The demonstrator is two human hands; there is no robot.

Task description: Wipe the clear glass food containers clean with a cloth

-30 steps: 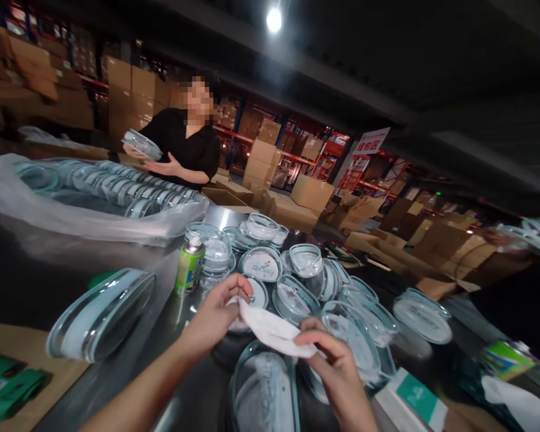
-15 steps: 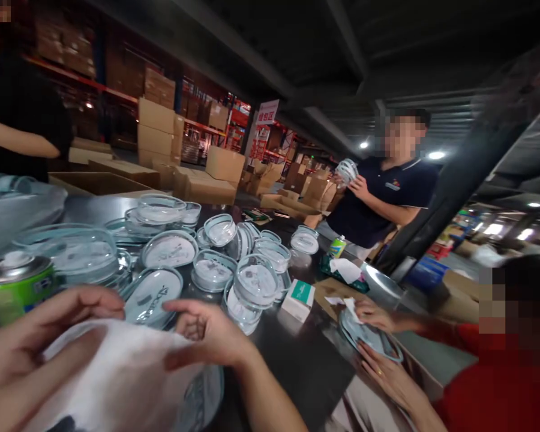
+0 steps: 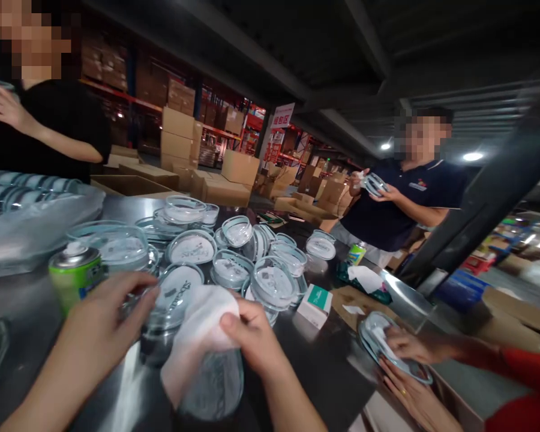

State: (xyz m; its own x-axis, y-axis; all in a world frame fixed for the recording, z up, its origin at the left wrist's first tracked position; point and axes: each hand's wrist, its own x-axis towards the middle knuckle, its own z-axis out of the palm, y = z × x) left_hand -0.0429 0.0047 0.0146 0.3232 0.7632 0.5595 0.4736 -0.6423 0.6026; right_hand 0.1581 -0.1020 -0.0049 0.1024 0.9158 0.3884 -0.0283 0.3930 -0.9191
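Note:
My right hand [image 3: 252, 330] pinches a white cloth or tissue [image 3: 202, 321], which hangs over part of a clear oval container [image 3: 216, 384] near the table's front. My left hand [image 3: 121, 306] is at the left edge of another oval container [image 3: 177, 294] with printed letters, its thumb and fingers curved and apart. Whether its fingertips touch that container is unclear. Just behind my left hand stands a green spray can [image 3: 74, 273]. Several more clear containers with bluish rims [image 3: 274, 282] are piled beyond my hands.
A small white and green box [image 3: 315, 306] sits right of the pile. At the right, a person's hands [image 3: 409, 360] rub an oval lid. Plastic-wrapped containers [image 3: 31, 225] lie at the left. Two people stand across the table [image 3: 121, 207], each holding a container.
The cloth has left my left hand and now hangs from my right. My left hand has moved right, towards the lettered container. The view has shifted left.

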